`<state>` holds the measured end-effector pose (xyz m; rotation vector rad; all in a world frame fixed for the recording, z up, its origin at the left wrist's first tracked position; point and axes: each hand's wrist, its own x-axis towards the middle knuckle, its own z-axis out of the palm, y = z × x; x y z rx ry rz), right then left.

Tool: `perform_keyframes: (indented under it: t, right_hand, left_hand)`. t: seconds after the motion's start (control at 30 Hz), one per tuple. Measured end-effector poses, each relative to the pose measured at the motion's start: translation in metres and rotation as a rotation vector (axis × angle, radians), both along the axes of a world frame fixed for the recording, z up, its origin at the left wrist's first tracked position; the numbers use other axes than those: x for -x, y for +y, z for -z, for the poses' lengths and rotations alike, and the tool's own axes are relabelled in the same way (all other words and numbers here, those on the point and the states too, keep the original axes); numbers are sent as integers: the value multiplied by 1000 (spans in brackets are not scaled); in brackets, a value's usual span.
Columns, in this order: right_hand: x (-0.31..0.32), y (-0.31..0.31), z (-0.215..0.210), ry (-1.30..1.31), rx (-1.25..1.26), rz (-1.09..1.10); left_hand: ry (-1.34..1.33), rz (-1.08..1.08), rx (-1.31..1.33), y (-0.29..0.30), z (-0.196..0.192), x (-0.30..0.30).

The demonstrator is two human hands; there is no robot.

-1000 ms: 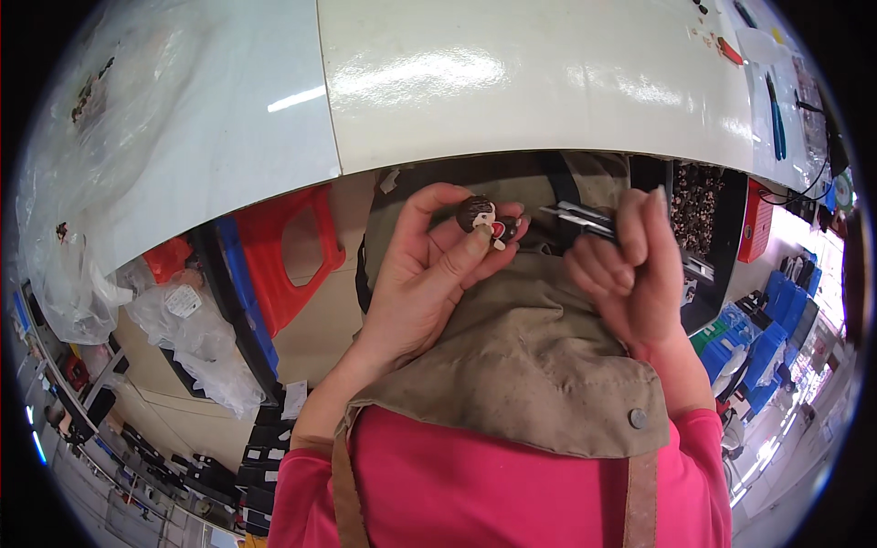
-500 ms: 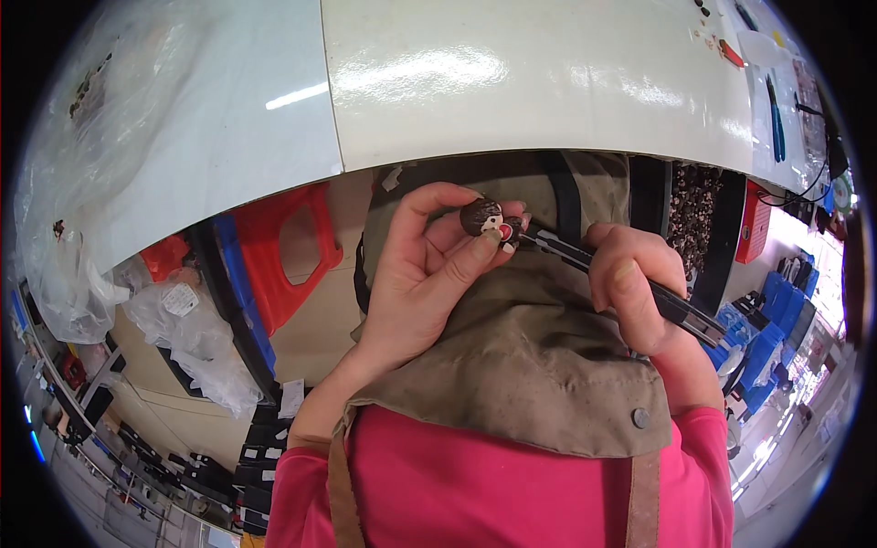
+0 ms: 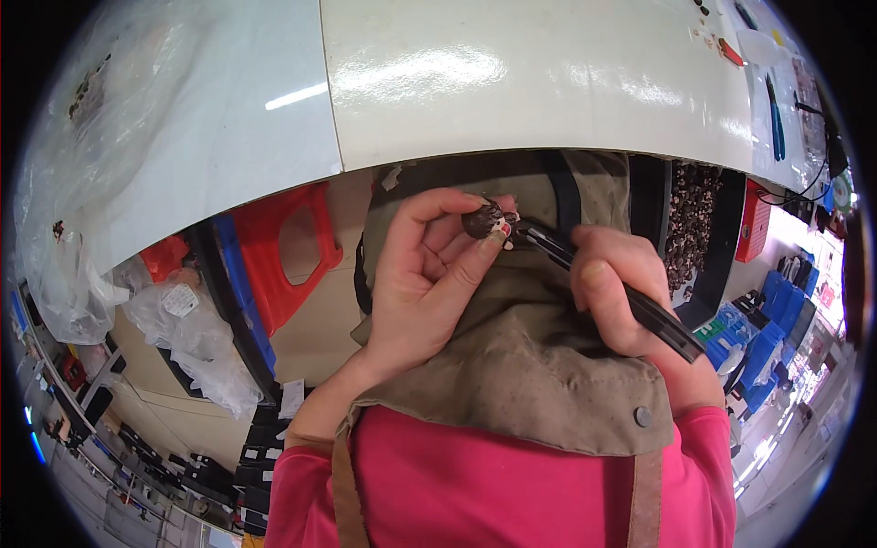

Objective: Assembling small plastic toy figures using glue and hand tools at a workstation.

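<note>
Between the thumb and fingers of my left hand (image 3: 427, 260) is a small figurine (image 3: 481, 220), with a dark brown rounded head and pale and red parts. My right hand (image 3: 624, 285) is wrapped round a black utility knife (image 3: 660, 326). The knife's front end points left at the figurine and lies close against it; whether the blade touches cannot be made out. Both hands are over my lap, above a brown-green apron (image 3: 512, 384).
Ahead runs a white table (image 3: 548, 100), with clear plastic sheeting (image 3: 100, 164) at its left and blue-handled pliers (image 3: 776, 119) at its right. A black tray of small dark and pale pieces (image 3: 692, 219) sits to the right. A red stool (image 3: 283, 251) stands left.
My right hand and the knife have shifted slightly left, and the knife has rolled a little. The figurine has turned slightly in my left hand.
</note>
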<state>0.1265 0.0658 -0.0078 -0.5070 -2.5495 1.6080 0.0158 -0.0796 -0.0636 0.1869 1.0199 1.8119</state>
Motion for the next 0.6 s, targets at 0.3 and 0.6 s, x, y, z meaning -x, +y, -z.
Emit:
perform_keyframes:
  t: [0.3,0.6]
  right_hand:
    - [-1,-19,22,10,779,449]
    - [-2,-20,27,92,723,390]
  left_hand:
    - [-241,42,39,4,1,8]
    - [-479,13,-20,1,0,8]
